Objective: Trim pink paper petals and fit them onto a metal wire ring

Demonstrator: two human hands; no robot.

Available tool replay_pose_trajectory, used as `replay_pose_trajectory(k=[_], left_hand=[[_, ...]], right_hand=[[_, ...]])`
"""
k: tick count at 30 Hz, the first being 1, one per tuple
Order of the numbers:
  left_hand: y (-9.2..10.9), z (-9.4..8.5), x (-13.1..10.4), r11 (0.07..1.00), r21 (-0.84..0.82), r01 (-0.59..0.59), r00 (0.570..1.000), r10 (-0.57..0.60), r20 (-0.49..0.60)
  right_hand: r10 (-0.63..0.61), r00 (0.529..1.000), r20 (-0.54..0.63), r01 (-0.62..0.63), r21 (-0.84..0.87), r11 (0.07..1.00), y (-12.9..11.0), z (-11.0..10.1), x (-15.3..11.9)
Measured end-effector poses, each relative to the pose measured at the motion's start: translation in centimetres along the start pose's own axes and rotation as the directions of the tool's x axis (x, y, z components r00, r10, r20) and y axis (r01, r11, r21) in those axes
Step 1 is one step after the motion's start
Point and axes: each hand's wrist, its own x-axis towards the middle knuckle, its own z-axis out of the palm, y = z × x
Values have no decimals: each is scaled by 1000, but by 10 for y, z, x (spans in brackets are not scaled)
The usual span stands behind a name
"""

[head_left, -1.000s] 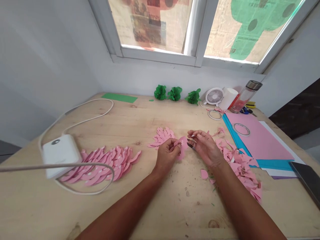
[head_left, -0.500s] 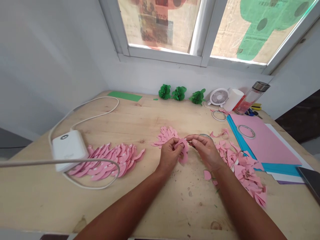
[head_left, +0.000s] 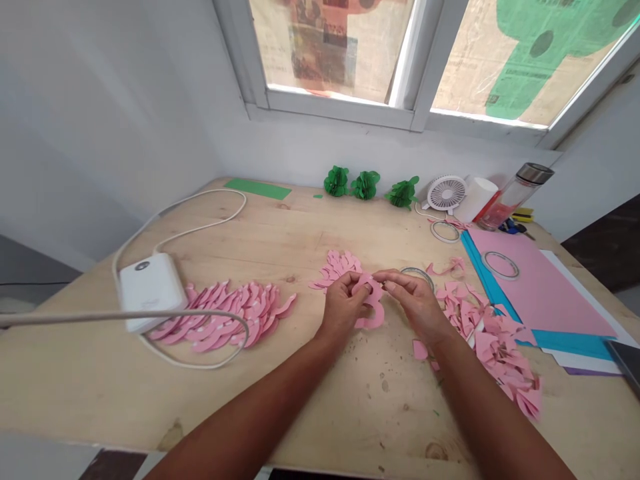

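Observation:
My left hand (head_left: 341, 305) is closed on a curvy-edged pink paper cutout (head_left: 373, 318), with the thumb lying over it. At the cutout's upper right edge, my right hand (head_left: 414, 301) is pinched, its fingertips almost against the left hand's. Whatever sits in that pinch is too small to make out. Just behind the left hand lies a small heap of pink cut petals (head_left: 339, 265). A roll of tape (head_left: 419, 275) is partly hidden behind my right hand. Pink paper scraps (head_left: 495, 347) spread beside my right forearm.
Layered pink petal strips (head_left: 235, 313) lie on the left, by a white power bank (head_left: 153, 290) with a looping cable. Green paper ornaments (head_left: 364, 185), a small fan (head_left: 447, 193) and a glass bottle (head_left: 515, 197) stand at the back. Coloured sheets (head_left: 545, 287) lie right.
The view has shifted slightly, so the scene sits a little farther right. The pink cutout has turned and shows more of its wavy outline. Both hands stay close together at it.

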Motion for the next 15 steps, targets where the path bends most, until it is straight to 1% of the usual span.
replay_pose_trajectory(k=[2, 5, 9, 15], left_hand=[[1, -1, 0, 1000, 3, -25, 1000, 25, -7], [3, -2, 0, 999, -19, -31, 1000, 31, 3], [4, -3, 0, 999, 34, -39, 999, 39, -15], [2, -4, 3, 999, 40, -19, 1000, 20, -20]], right_hand=[[2, 1000, -7, -2, -6, 1000, 1, -1, 0], [3, 1000, -18, -4, -14, 1000, 1, -2, 1], [12, 1000, -24, -12, -10, 1000, 0, -1, 0], [8, 999, -40, -8, 8, 1000, -3, 2, -1]])
